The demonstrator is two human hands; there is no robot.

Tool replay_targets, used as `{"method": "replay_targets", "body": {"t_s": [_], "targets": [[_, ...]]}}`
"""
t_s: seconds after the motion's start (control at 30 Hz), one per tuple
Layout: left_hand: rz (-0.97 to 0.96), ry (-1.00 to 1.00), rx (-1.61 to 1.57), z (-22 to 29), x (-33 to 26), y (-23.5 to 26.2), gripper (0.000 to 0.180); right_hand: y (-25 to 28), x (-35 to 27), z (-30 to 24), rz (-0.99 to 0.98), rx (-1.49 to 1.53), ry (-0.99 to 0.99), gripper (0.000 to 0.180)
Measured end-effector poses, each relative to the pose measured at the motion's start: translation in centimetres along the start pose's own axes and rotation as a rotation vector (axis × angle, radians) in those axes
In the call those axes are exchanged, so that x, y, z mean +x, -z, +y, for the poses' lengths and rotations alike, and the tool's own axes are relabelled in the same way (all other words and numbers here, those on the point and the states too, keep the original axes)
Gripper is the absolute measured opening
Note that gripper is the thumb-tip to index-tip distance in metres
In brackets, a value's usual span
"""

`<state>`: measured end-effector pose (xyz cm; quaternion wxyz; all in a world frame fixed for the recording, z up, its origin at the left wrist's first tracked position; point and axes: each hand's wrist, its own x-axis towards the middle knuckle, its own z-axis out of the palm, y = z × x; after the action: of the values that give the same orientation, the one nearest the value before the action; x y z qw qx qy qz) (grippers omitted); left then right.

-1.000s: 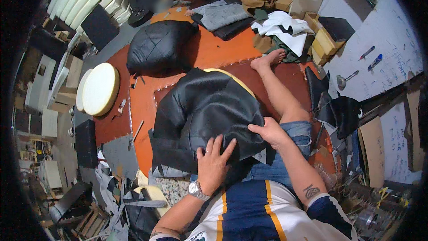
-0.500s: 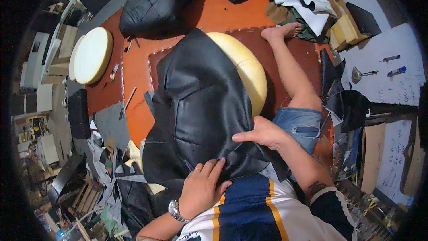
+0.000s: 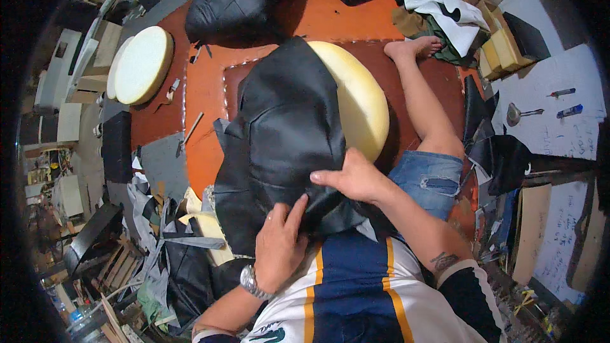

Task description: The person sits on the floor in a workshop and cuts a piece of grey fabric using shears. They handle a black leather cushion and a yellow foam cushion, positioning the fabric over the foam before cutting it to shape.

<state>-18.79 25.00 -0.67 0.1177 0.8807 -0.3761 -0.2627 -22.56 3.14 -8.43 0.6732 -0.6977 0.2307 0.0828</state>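
black leather cover (image 3: pixel 283 133) draped over a pale yellow foam cushion (image 3: pixel 359 98), right in front of the person, over the lap. long axis runs from the lap away toward top of view, slightly tilted right; cushion sticks out bare on the right side, cover hangs looser on the left and near edge. left hand (image 3: pixel 279 248) lies on the near edge of the cover, fingers spread, grip wide and pressing flat. right hand (image 3: pixel 356 178) is on the cover's near right edge, fingers narrow, pinching a fold of leather. all this sits on an orange-brown floor mat (image 3: pixel 203 101); person seated on the floor, bare leg (image 3: pixel 426 101) stretched along the right of the cushion. cluttered workshop. second black cushion (image 3: pixel 238 3) beyond, round cream foam disc (image 3: pixel 141 65) far left, leather scraps (image 3: pixel 171 241) near left, cloth pile (image 3: pixel 445 6) top right, white paper sheet (image 3: pixel 559 114) with tools at right.
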Motion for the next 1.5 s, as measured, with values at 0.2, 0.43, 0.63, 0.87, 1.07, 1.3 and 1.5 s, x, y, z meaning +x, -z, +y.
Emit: {"method": "replay_targets", "body": {"t_s": [0.2,0.43,0.63,0.87,1.07,1.3,1.5], "targets": [[0.256,-0.114,0.058,-1.0,1.4,-1.5,0.055,-0.7,3.2,-2.9,0.040,-0.445,0.018,0.060],[0.383,-0.058,-0.059,-1.6,0.1,-3.9,0.035,-2.0,3.0,1.7,0.168,-0.453,0.084,0.057],[0.367,-0.033,-0.220,-1.6,-0.1,-3.8,0.031,-1.8,3.0,2.8,0.223,-0.498,0.067,0.057],[0.252,-0.043,-0.137,-1.3,-0.5,-2.9,0.028,-1.9,2.9,2.8,0.258,-0.435,0.169,0.055],[0.210,-0.061,-0.029,-1.4,-1.1,-2.9,0.036,-2.2,3.0,2.7,0.295,-0.492,0.152,0.055],[0.226,-0.017,-0.058,-2.6,-2.6,-2.9,0.037,-3.3,1.8,2.2,0.260,-0.594,0.187,0.044],[0.303,0.063,-0.255,-4.1,-3.5,-2.3,0.022,-5.3,0.4,2.0,0.296,-0.578,0.231,0.045]]}}
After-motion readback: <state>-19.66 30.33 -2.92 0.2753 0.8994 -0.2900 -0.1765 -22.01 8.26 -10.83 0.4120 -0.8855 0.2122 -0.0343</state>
